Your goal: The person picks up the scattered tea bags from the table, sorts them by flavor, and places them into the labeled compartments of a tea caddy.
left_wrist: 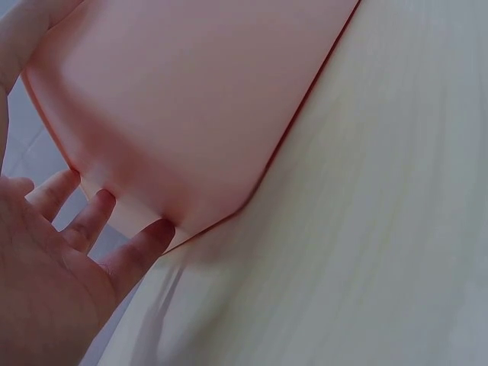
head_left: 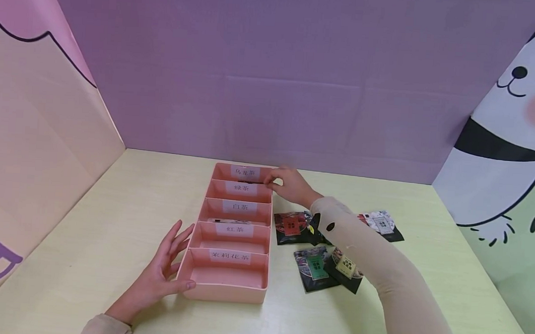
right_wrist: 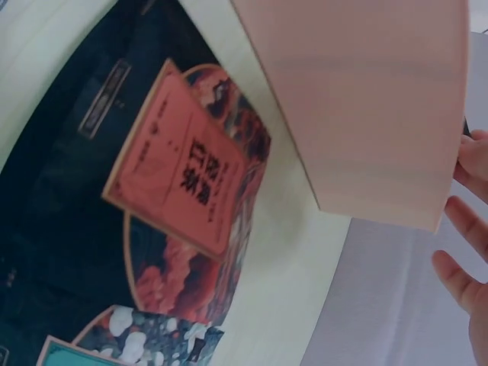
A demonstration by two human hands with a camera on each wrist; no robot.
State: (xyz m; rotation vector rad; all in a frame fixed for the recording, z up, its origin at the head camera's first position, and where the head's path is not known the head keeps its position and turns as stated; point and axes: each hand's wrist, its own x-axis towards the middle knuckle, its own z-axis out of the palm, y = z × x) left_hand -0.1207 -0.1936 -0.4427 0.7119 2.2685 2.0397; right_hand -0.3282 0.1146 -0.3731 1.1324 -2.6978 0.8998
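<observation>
A pink box (head_left: 224,294) with a row of labelled compartments stands on the table. My left hand (head_left: 162,267) spreads along its front left corner, fingers fairly straight, fingertips (left_wrist: 164,229) touching the wall. At the back right corner, my right hand (head_left: 291,186) reaches over the rim and pinches a dark tea packet (head_left: 250,182), mostly hidden in the rearmost compartment. The right wrist view shows that hand's fingers (right_wrist: 465,221) at the box edge, beside a sliver of black. Another packet's edge (head_left: 232,221) shows in the third compartment from the back.
Right of the box lie several black tea packets: a red-labelled one (head_left: 291,228), a green-labelled one (head_left: 314,268) overlapped by a yellow-labelled one (head_left: 346,267), and a white-labelled one (head_left: 384,226). My right sleeve (head_left: 380,263) partly covers the group. A purple wall (head_left: 275,112) closes off the back.
</observation>
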